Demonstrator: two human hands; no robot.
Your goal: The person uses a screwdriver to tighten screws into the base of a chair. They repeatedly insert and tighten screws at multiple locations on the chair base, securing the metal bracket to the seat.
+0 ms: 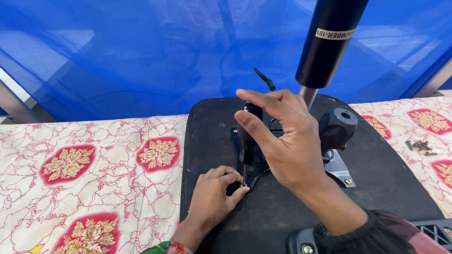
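My right hand point(282, 141) grips the black handle of a screwdriver point(247, 136), held upright with its tip down on a black metal bracket point(336, 164) on the underside of a black chair seat point(386, 178). My left hand point(214, 197) rests on the seat, its fingertips pinched around the screwdriver's tip, where a small screw seems to sit. A black gas-lift cylinder point(329, 42) rises from the bracket just behind my right hand.
The seat lies on a table covered with a white cloth printed with red and gold flowers point(89, 174). Several loose screws point(420, 146) lie on the cloth at the right. A blue net curtain point(141, 51) hangs behind. A black lever point(264, 79) sticks up behind the seat.
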